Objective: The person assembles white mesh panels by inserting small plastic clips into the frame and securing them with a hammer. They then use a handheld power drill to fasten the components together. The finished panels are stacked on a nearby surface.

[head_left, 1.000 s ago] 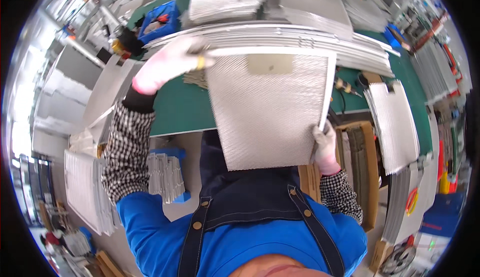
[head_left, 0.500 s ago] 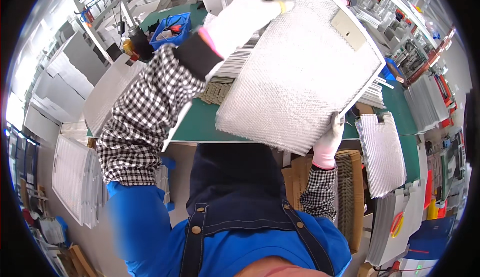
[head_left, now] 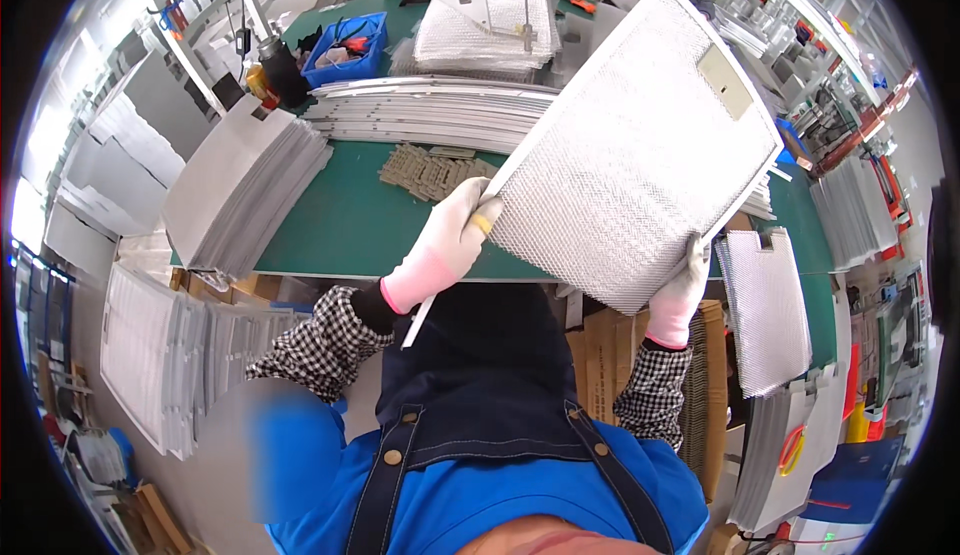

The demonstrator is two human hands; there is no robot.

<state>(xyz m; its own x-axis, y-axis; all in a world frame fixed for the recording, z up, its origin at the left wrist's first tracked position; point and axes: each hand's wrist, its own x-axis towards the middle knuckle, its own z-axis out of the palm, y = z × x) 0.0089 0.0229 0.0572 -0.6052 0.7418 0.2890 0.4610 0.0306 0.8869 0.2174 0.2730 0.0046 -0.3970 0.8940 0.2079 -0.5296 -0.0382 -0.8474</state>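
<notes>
A green table (head_left: 340, 225) bears a far stack of panels (head_left: 430, 115) and a left stack (head_left: 240, 190). Above its near edge, tilted, a mesh filter (head_left: 630, 145) is held at both sides: left hand (head_left: 445, 245) clasps its left edge, right hand (head_left: 680, 290) grips its near right edge.

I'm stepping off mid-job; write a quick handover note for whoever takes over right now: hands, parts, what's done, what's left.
Left hand: gloved, gripping the left edge of the mesh filter panel, with a thin white strip sticking out below the hand.
Right hand: gloved, gripping the panel's lower right edge.
Panel: held tilted in the air above the green bench, touching nothing else.
Done: finished-looking panels lie stacked across the bench and at its left.
Left: this panel is not yet set down; small grey pieces remain on the bench.
</notes>
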